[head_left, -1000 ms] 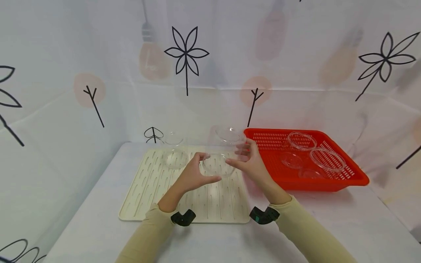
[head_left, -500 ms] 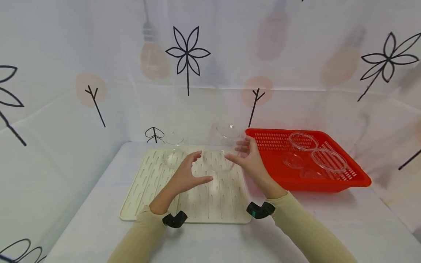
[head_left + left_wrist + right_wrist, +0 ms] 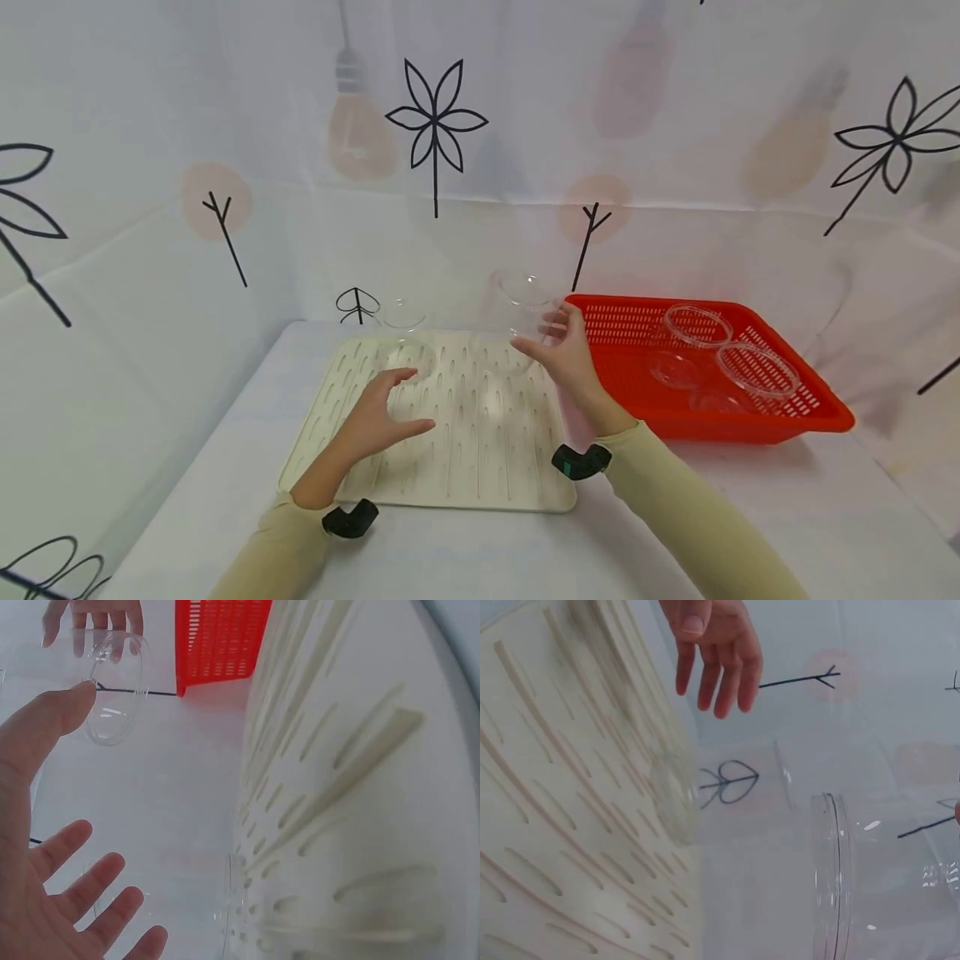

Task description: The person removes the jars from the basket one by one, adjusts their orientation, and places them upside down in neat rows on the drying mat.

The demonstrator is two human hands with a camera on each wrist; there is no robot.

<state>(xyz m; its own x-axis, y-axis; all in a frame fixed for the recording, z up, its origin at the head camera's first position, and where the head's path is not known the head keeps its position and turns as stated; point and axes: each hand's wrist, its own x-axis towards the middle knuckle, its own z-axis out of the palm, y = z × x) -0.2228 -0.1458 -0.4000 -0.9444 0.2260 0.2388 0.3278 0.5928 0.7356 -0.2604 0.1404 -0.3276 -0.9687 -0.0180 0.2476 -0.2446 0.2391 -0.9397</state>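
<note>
My right hand [image 3: 566,354] grips a clear plastic jar [image 3: 504,321] above the far part of a cream ridged drying mat [image 3: 465,450]. In the right wrist view, the held jar's [image 3: 885,885] wide rim faces down towards the mat. My left hand [image 3: 363,421] hovers over the mat's left part with thumb and fingers spread and nothing between them. Behind it, a second clear jar [image 3: 405,333] stands on the mat; in the left wrist view, my left fingers cover part of that standing jar [image 3: 187,907].
Right of the mat sits a red perforated basket [image 3: 600,312] with two clear jars lying in it, one jar rim [image 3: 697,325] behind the other jar rim [image 3: 757,369]. A white patterned cloth [image 3: 480,158] hangs behind the white table [image 3: 480,558].
My left hand has let go of the held jar and drawn away to the left. My right hand has raised the jar slightly.
</note>
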